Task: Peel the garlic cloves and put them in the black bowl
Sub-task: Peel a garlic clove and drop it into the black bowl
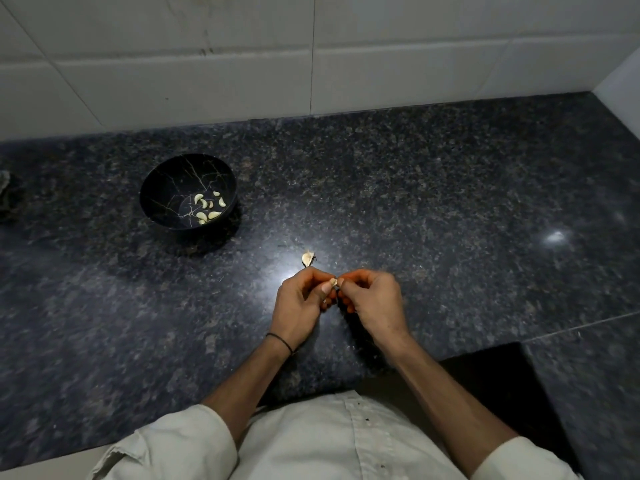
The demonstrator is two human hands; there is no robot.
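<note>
**A:** What does the head camera show at the middle of the bench?

**B:** Two hands meet above the speckled dark granite bench (450, 202), nearer its front edge than its back edge. The left hand (299, 299) and the right hand (372, 299) both have their fingers curled. The thumb and forefinger of each pinch the same small pale garlic clove (333, 282), which sits between the two sets of fingertips, clear of the stone.

**A:** Is it peeled?

**B:** I cannot tell; it is tiny, and some tan skin seems to cling to it.

**A:** And the bowl?

**B:** The round black bowl with thin pale marble veins (162, 174) stands upright towards the back left of the bench, well apart from the hands. Several peeled cream-coloured cloves (207, 207) lie loose on its floor, on the side nearer the hands.

**A:** Anything else on the stone?

**B:** One tan papery garlic piece (307, 259) lies just beyond the left hand's knuckles, towards the back edge. Whether it is a whole clove or only loose skin is unclear. At the far left edge a dim grey object (5, 188) is cut off by the frame.

**A:** And the surroundings?

**B:** A white tiled wall (242, 64) rises along the back edge. A thin black wrist band (280, 342) circles the left wrist, and rolled cream shirt sleeves (173, 441) show at the bottom.
</note>
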